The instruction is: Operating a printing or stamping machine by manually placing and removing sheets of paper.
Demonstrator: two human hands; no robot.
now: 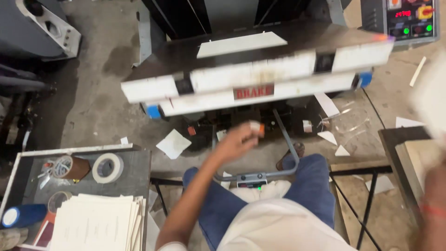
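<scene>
Left hand (239,138) out in front of the seated person, just under the front edge of the machine. Fingers curled around a small pale piece with an orange end (256,128); too blurred to name its kind. Hand and piece sit in mid-air below the white, scuffed front bar of the machine (260,76), above the dark mechanism beneath it.

Right hand (429,195) at the far right edge, blurred, a red band at the wrist. A blurred white sheet (432,97) shows just above it; whether the hand clasps it, cannot tell.

Between the blue-trousered knees, a grey bent metal pedal frame (283,139) with a small box showing a green light (253,179). A sandalled foot rests beside the frame.

Machine bed is dark, flat, glossy, with a white card piece (241,44) lying on top. Blue caps at both ends of the lower bar. Control panel with red and green lights (409,18) at upper right.

Left of the person, a dark side table with a pale rim (74,149): a stack of cream paper sheets (100,223), a roll of white tape (108,168), a brown tape roll (69,167), a blue cylinder (23,216).

Concrete floor (93,93) rough, stained, littered with white paper offcuts (173,143).
</scene>
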